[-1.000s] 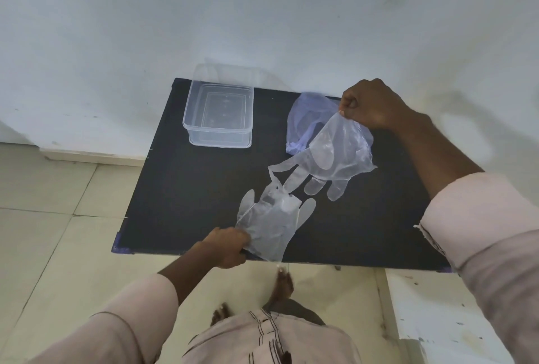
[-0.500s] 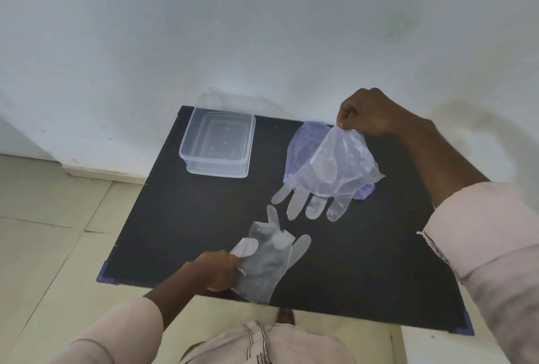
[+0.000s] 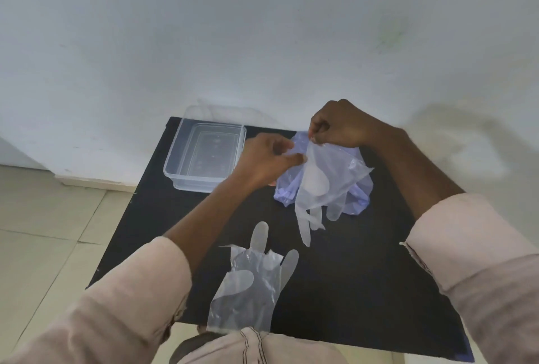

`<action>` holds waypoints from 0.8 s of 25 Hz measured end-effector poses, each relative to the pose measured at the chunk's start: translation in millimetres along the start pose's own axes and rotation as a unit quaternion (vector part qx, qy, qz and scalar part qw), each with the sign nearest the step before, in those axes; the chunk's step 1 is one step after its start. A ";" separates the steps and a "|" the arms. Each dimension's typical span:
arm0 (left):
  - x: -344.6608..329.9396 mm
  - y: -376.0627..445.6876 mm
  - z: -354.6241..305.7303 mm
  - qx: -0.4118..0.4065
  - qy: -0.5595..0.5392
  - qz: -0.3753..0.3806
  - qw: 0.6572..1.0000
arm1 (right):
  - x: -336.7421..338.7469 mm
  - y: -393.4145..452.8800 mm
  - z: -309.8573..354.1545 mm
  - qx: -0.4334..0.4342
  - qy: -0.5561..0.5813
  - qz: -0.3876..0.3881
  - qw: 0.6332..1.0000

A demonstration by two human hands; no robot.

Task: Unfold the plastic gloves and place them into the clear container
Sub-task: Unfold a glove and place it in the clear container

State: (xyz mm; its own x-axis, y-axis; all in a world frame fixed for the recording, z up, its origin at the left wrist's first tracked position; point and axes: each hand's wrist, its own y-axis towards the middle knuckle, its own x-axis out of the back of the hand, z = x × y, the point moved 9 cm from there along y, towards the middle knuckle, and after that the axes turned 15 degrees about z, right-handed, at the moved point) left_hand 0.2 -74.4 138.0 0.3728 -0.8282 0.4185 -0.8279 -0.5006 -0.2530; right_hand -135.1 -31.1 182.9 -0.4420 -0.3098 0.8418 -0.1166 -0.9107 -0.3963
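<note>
A clear plastic glove (image 3: 320,188) hangs fingers down above the black table (image 3: 364,276), pinched at its cuff by both hands. My right hand (image 3: 339,124) grips the cuff's top edge; my left hand (image 3: 267,159) pinches the cuff's left side. Behind it lies a bluish plastic bag (image 3: 357,200) of gloves. A second clear glove (image 3: 250,288) lies flat near the table's front edge, fingers pointing away, with no hand on it. The clear container (image 3: 204,156) stands open at the table's back left, with nothing in it.
The table stands against a white wall (image 3: 262,28). Beige floor tiles (image 3: 43,232) lie to the left, below the table's edge. My pale sleeves cover the lower corners of the view.
My left hand let go of the near glove, which now lies flat by the front edge, and moved up and back to pinch the cuff of the glove held by my right hand.
</note>
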 end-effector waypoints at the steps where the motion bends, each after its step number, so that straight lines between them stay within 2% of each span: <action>1: -7.0 10.3 7.4 0.036 -0.050 0.027 0.998 | -1.6 2.4 3.1 0.002 0.003 0.008 1.000; 4: -21.5 29.4 20.7 0.082 -0.134 0.078 0.984 | -3.9 7.0 8.2 0.002 0.024 0.021 1.000; 7: -17.4 38.5 24.9 0.074 -0.159 0.037 0.984 | -6.8 10.4 9.4 -0.004 0.042 0.035 0.998; 8: -15.1 40.6 25.5 0.071 -0.167 0.028 0.983 | -4.2 9.5 8.4 -0.007 0.049 0.027 0.998; 10: -10.2 42.7 25.9 0.064 -0.172 0.025 0.983 | 7.6 -2.0 -7.2 -0.050 0.093 -0.046 0.993; 12: -3.6 45.6 29.8 0.061 -0.178 0.025 0.982 | 7.7 -28.6 -35.9 -0.095 0.210 -0.122 0.965; 14: 5.8 46.4 33.2 0.064 -0.177 0.020 0.982 | -17.1 -48.1 -49.8 -0.102 0.289 -0.090 0.948; 16: 13.3 47.1 36.2 0.067 -0.177 0.020 0.982 | -48.8 -51.4 -51.8 -0.104 0.292 -0.042 0.950; 18: 18.0 47.2 39.6 0.069 -0.184 0.027 0.980 | -59.5 -42.8 -55.5 -0.100 0.304 -0.094 0.943; 20: 24.7 47.1 43.8 0.068 -0.173 0.037 0.982 | -64.0 -33.9 -55.1 -0.087 0.357 -0.155 0.917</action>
State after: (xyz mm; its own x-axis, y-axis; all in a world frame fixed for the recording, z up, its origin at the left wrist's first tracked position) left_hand -11.1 -129.4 98.2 0.4535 -0.8876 0.0802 -0.8029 -0.4459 -0.3957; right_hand -151.8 34.6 122.2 -0.8262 0.2702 0.4944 -0.4472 -0.8482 -0.2838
